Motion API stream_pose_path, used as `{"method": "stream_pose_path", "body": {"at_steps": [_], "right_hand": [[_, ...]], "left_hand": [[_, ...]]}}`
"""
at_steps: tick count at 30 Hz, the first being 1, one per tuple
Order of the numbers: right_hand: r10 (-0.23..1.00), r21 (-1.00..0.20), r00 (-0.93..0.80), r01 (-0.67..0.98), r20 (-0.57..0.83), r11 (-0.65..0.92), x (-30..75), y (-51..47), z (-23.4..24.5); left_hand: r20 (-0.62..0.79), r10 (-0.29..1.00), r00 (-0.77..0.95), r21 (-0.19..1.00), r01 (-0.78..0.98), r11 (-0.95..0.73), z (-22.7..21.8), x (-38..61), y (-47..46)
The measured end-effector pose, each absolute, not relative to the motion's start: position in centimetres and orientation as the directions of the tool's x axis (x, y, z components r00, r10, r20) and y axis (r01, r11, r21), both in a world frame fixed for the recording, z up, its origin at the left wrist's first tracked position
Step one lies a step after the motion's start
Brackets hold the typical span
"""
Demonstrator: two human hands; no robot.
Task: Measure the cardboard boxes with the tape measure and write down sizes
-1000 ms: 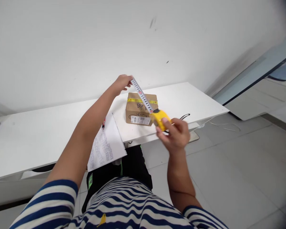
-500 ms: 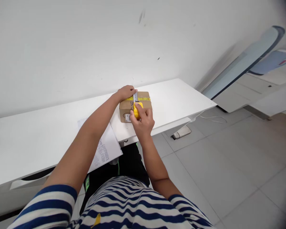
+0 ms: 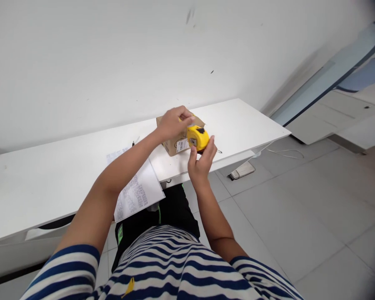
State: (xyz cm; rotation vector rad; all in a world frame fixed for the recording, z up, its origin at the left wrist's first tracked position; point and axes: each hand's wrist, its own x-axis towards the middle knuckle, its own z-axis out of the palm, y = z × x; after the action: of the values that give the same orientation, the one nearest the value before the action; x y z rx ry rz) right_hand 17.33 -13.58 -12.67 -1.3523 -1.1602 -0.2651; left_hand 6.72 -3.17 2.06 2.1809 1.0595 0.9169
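My right hand [image 3: 203,160] grips a yellow tape measure [image 3: 198,138] from below, raised in front of the box and turned on its side. At the case's upper left edge, the thumb and fingers of my left hand [image 3: 174,123] are pinched together on what looks like the short end of the blade; my fingers partly cover it. Behind both hands sits a small brown cardboard box [image 3: 171,146] with a white label [image 3: 183,145] on its front. My left hand and the tape measure hide part of its top.
Printed paper sheets [image 3: 143,187] overhang the front edge of the white table [image 3: 56,166], with a pen [image 3: 133,143] near them. A white wall stands behind the table. On the floor at right lie a pale flat object [image 3: 243,171] and a cable.
The tape measure has lifted off the box top and moved right, its blade drawn in. My left hand has moved right with it. The box has turned slightly.
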Motion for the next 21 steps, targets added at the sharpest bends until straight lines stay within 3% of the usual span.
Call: {"method": "stream_pose_path", "body": {"at_steps": [3,6,8,12,14,16,21], "right_hand": [[0.403,-0.651,0.524,0.691,0.75,0.314,17.7,-13.9,-13.9],[0.414,-0.692,0.561,0.64,0.717,0.333,17.8,-14.4,-15.0],[0.42,-0.732,0.601,0.592,0.68,0.337,17.9,-14.7,-15.5],[0.462,-0.836,0.7,0.4,0.544,0.376,18.6,-15.2,-15.5],[0.491,-0.88,0.746,0.278,0.451,0.386,19.3,-15.4,-15.2],[0.521,-0.906,0.777,0.144,0.353,0.398,20.2,-15.5,-14.9],[0.593,-0.904,0.78,-0.086,0.201,0.419,22.8,-15.2,-14.7]], "left_hand": [[0.216,0.835,0.507,0.836,0.346,-0.426,3.0,7.1,-6.2],[0.108,0.811,0.576,0.83,0.397,-0.392,3.2,7.4,-6.2],[0.125,0.813,0.568,0.697,0.533,-0.48,2.8,7.6,-5.2],[0.115,0.836,0.536,0.284,0.789,-0.545,1.2,7.5,-3.1],[0.028,0.84,0.542,0.212,0.818,-0.535,0.2,6.3,-2.7],[0.03,0.834,0.551,0.229,0.808,-0.543,-1.0,4.2,-2.7],[0.3,0.778,0.552,0.451,0.636,-0.626,-7.0,-2.0,-4.3]]}}
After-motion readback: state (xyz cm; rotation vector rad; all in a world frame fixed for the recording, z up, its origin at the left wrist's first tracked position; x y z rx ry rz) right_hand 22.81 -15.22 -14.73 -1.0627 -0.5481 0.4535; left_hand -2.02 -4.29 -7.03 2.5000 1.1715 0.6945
